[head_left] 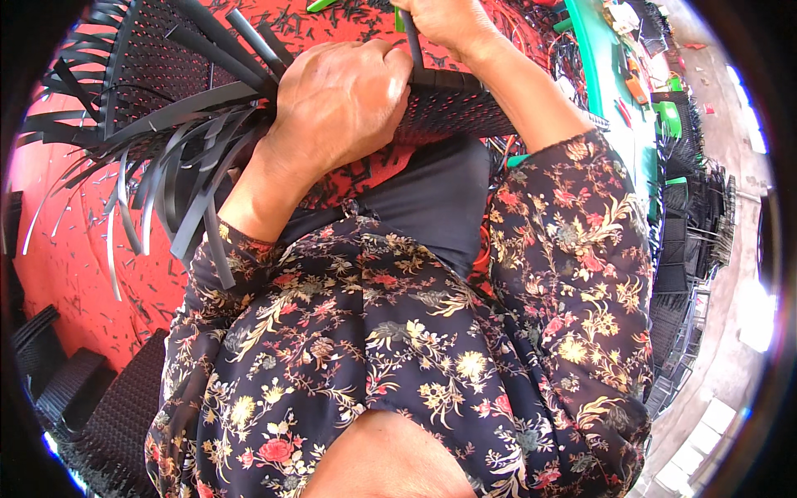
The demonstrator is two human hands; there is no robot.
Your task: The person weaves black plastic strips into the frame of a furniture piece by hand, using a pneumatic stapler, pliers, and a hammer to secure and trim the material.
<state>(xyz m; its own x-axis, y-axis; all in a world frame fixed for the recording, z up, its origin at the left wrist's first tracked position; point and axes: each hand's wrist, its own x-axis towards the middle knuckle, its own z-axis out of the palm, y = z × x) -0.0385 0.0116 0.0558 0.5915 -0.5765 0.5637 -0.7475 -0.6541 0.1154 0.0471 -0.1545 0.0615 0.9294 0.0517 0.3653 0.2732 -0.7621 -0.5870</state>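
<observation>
A black woven wicker piece (452, 112) lies across my lap, its rim wrapped in flat black strip. My left hand (340, 104) is closed over the rim, with its fingertips hidden. Loose black strips (187, 166) fan out beside that wrist, some pointing up and others hanging down. At the upper edge of the picture, my right hand (452, 25) pinches a dark flat strip (413, 41) that runs down to the wrapped rim, just right of my left knuckles. The right fingertips are partly cut off by the picture's edge.
Red floor covering (83, 274), littered with black strip scraps, spreads below. Dark woven furniture (124, 407) stands at lower left. To the right are a green-edged surface (591, 58), an orange-handled tool (637, 83) and stacked black wicker pieces (677, 241).
</observation>
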